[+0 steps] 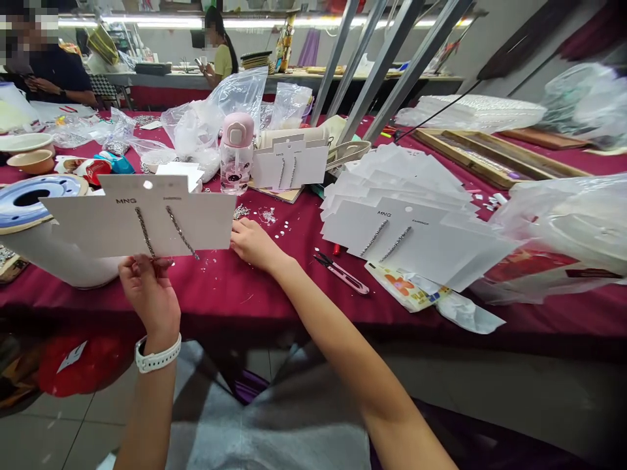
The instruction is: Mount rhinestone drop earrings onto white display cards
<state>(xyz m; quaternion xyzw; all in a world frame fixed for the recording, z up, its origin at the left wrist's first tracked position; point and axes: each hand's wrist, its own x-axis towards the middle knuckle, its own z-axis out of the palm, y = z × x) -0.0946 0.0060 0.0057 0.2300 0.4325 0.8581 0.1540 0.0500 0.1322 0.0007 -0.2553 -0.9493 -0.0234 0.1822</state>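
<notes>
My left hand (pixel 149 284) pinches the lower edge of a white earring card (pixel 98 225) printed MNG, holding it upright above the table. Two silver chain-like earrings (pixel 145 232) hang on its front. My right hand (pixel 255 245) rests on the table just right of this card, fingers curled, their tips partly hidden at the card's edge. Beside it lie a small heap of silver pieces (pixel 241 211) and scattered clear bits (pixel 268 215). A stack of white cards (pixel 401 176) fans out on the right, the front card bearing two similar earrings (pixel 396 243).
Pink thread snips (pixel 345 274) and a flowered tissue pack (pixel 404 287) lie near the table's front edge. A pink-lidded bottle (pixel 237 156) stands behind my right hand, next to another earring card (pixel 304 163). Metal bars (pixel 382 72) slant overhead. Two people sit farther back.
</notes>
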